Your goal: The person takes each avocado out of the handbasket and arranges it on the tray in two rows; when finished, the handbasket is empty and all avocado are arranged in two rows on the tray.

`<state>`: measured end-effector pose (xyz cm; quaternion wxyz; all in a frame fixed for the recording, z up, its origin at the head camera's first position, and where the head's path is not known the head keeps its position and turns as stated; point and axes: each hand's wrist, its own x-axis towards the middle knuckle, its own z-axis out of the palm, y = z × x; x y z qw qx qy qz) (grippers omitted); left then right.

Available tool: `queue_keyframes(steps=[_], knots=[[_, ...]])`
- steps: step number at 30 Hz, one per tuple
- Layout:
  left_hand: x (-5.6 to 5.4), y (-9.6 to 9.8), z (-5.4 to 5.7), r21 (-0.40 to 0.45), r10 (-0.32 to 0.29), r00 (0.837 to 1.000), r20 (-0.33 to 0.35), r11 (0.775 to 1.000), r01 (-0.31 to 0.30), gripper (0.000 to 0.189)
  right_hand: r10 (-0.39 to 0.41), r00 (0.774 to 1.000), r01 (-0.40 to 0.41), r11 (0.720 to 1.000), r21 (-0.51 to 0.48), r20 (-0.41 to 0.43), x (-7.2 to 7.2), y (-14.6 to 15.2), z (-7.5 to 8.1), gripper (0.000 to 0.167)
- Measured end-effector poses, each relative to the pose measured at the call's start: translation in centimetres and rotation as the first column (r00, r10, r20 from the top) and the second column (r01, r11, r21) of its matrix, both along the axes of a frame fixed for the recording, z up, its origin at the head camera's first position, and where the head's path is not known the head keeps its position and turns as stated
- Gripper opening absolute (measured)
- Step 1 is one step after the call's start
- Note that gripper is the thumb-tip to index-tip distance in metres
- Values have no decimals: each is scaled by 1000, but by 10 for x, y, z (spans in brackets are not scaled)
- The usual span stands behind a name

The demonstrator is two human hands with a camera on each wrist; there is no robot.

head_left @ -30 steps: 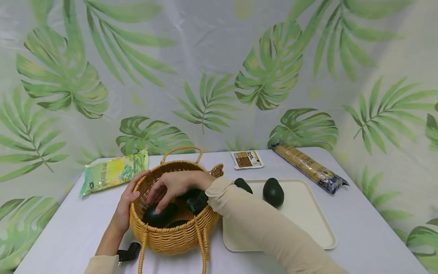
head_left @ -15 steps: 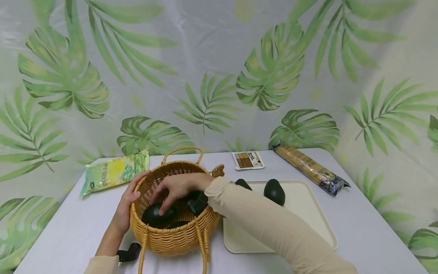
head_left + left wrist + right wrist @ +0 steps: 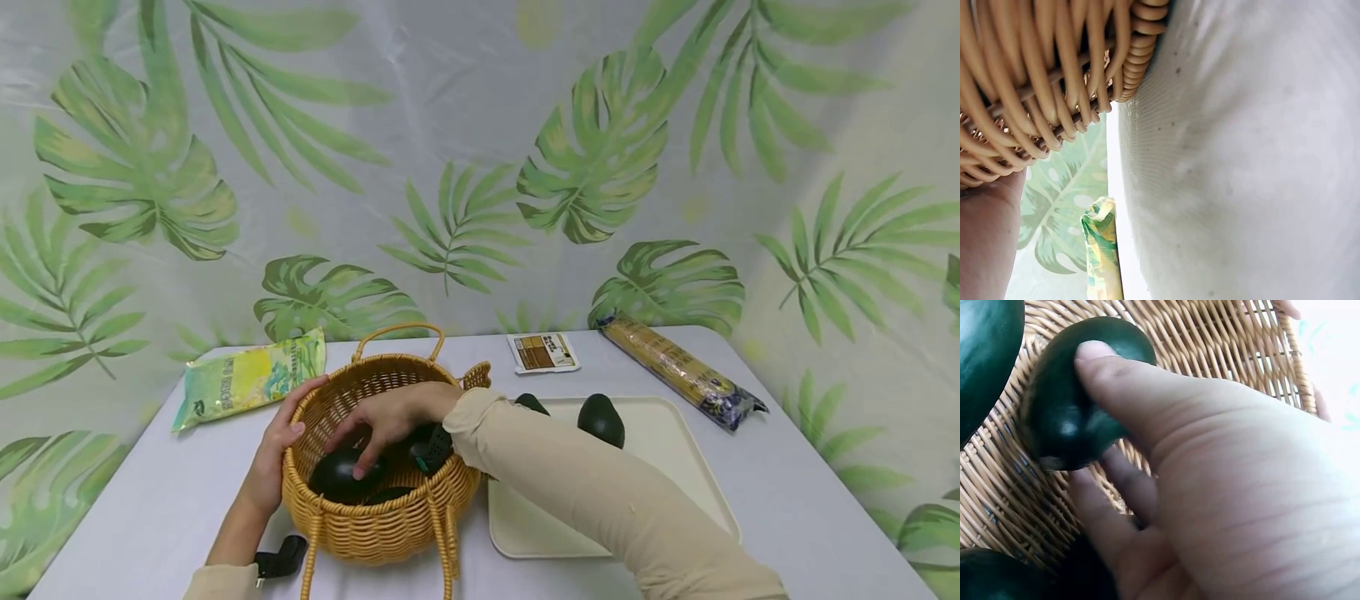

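My right hand (image 3: 393, 417) reaches down inside a wicker basket (image 3: 375, 533) and pinches a dark green avocado (image 3: 333, 477). In the right wrist view, the thumb lies across this avocado (image 3: 1063, 434) and the fingertips meet its underside. Beside it in the basket is another avocado (image 3: 982, 362), with one more avocado (image 3: 991, 578) at the lower left corner. My left hand (image 3: 268, 462) rests along the basket's left side, fingers fairly straight and fingertips at the rim; the left wrist view shows mostly wicker (image 3: 1035, 69). Two avocados (image 3: 600, 421) lie on a cream tray (image 3: 667, 475), one partly behind my right sleeve.
A yellow-green printed bag (image 3: 247, 379) lies behind the basket to the left. At the back are a small brown-and-white packet (image 3: 543, 351) and a long packet of noodle-like sticks (image 3: 667, 362). The basket's handles (image 3: 311, 554) hang down in front.
The right hand and the avocado under it have shifted very slightly within the basket, the thumb moving a little right along the fruit. The left hand stays at the basket's side.
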<state>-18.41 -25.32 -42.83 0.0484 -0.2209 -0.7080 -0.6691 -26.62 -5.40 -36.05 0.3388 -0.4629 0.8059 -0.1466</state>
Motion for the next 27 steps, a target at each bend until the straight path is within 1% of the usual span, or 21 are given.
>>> queue_keyframes(steps=[7, 13, 16, 20, 22, 24, 27], knots=[[0, 0, 0, 1, 2, 1000, -1, 1000, -2, 58, -10, 1000, 10, 1000, 6, 27, 0, 1, 1, 63], [0, 0, 1, -7, -3, 1000, 1, 1000, 3, 58, -41, 994, 42, 999, -5, 103, 0, 3, 3, 62], [0, -1, 2, -9, -7, 1000, 0, 1000, 7, 58, -54, 991, 56, 998, -13, 120, 1, 3, 5, 61], [0, -2, 1, -3, -9, 1000, -4, 1000, 9, 58, -50, 994, 52, 998, -22, 97, 2, 4, 9, 61], [0, -2, 0, 1, -11, 1000, -3, 1000, 11, 58, -56, 993, 60, 997, -41, 103, 2, 6, 12, 60], [0, -2, 0, -3, -9, 1000, 1, 1000, 9, 58, -76, 989, 84, 995, -60, 124, 3, 9, 16, 60], [-1, -1, 1, -5, -11, 1000, 2, 1000, 11, 58, -115, 976, 134, 986, -95, 184, 4, 15, 24, 59]])
